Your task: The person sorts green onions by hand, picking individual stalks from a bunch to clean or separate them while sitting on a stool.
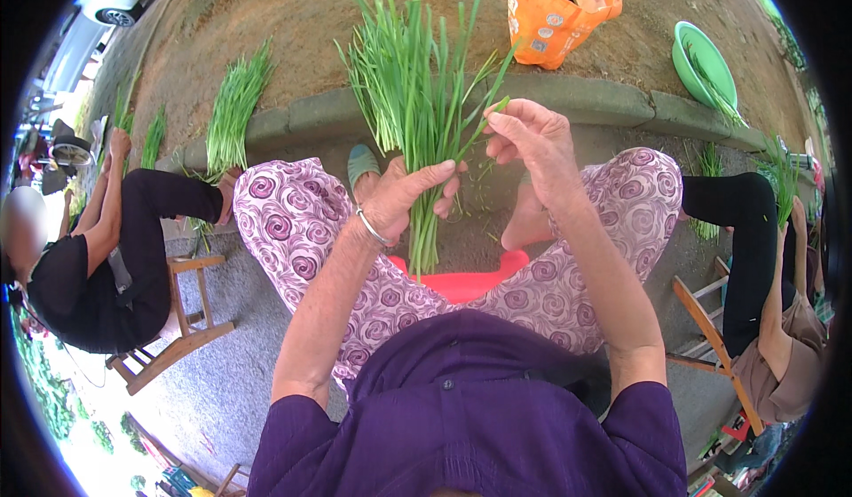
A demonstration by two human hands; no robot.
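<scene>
My left hand, with a bracelet at its wrist, is closed around a bunch of green garlic chives between my knees. The leaves fan up and away, and the pale stems point down toward me. My right hand is to the right of the bunch, thumb and forefinger pinched on the tip of a chive leaf that leans out of it. More chives seem to lie on the kerb just behind the held bunch, partly hidden by it. Small green scraps are scattered on the ground below my right hand.
A red plastic stool shows between my legs. Beyond the stone kerb stand an orange bag and a green basin with chives. Another chive pile rests at left. People sit on wooden chairs on both sides.
</scene>
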